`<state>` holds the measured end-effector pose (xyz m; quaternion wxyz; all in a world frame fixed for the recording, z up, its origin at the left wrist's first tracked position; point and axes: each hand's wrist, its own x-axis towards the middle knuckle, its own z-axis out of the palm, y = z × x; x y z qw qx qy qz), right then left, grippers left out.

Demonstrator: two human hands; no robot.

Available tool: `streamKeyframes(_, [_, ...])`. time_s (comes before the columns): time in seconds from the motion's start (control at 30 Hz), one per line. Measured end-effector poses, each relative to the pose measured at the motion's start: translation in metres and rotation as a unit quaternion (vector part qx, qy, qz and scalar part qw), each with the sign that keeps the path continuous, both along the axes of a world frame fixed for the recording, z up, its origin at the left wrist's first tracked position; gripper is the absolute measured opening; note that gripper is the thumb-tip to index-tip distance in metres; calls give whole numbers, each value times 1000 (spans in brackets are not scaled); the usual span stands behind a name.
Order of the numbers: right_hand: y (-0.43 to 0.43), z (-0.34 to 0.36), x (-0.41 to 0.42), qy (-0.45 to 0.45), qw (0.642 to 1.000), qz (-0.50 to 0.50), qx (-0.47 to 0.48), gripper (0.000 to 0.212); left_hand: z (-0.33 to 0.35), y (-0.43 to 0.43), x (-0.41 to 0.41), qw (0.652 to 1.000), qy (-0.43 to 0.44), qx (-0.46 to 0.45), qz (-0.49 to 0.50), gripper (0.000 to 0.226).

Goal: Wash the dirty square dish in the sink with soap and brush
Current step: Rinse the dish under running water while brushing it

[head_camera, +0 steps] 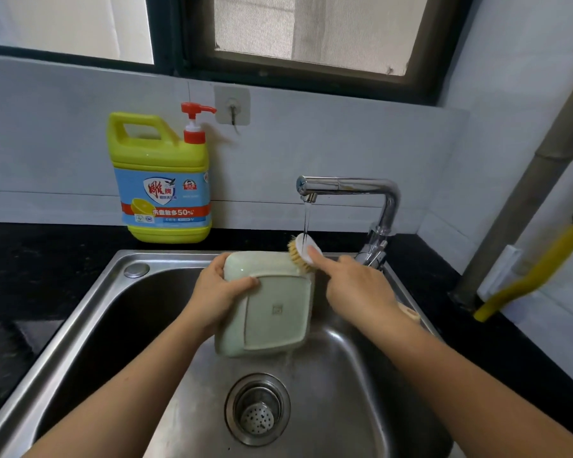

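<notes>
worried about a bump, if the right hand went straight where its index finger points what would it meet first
Likely the top rim of the pale green square dish, against the bristled brush the right hand holds.

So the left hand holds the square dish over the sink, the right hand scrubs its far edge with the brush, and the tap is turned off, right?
Not quite: the head view shows the tap running, a thin stream falling onto the brush. The left hand does hold the dish, the right hand the brush.
</notes>
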<state>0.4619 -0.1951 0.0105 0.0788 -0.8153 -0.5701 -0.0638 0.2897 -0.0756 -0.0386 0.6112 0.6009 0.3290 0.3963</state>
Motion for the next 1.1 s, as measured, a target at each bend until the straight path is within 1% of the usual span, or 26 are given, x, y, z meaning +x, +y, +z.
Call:
streamKeyframes(0.1, [-3,-7,12,29,999,-29,-4,68,-1,5,-3,997,-48,-51,10,35])
streamKeyframes(0.17, [-7,-13,13,64,998,-24,1,69,-3,7,-4,991,-86,-98,13,30])
streamKeyframes(0.23, [-12,-20,13,80,997,-11,10,67,-4,9,-4,982,-119,-146,26,25])
streamKeyframes(0.3, [-19,-28,12,74,997,-2,23,64,-6,12,-4,969,-155,-189,40,27])
streamKeyframes(0.4, [-34,-39,12,29,999,18,24,63,-8,15,-4,959,-185,-210,53,39])
streamKeyframes(0.53, [-45,-41,18,16,999,32,26,63,-8,12,-4,961,-185,-206,24,35])
streamKeyframes(0.7, [-19,-21,23,60,995,25,78,61,-8,6,-4,973,-135,-178,-56,32])
streamKeyframes(0.8, [-3,-6,26,81,992,48,81,63,-9,9,-7,973,-123,-182,-71,42])
streamKeyframes(0.93, [8,3,32,94,990,73,70,66,-11,14,-10,968,-132,-199,-76,51])
streamKeyframes(1.0, [8,-3,32,107,989,75,70,67,-14,16,-9,962,-149,-219,-58,54])
streamKeyframes(1.1, [-1,-19,30,122,986,86,76,66,-19,21,-8,950,-168,-262,-16,52])
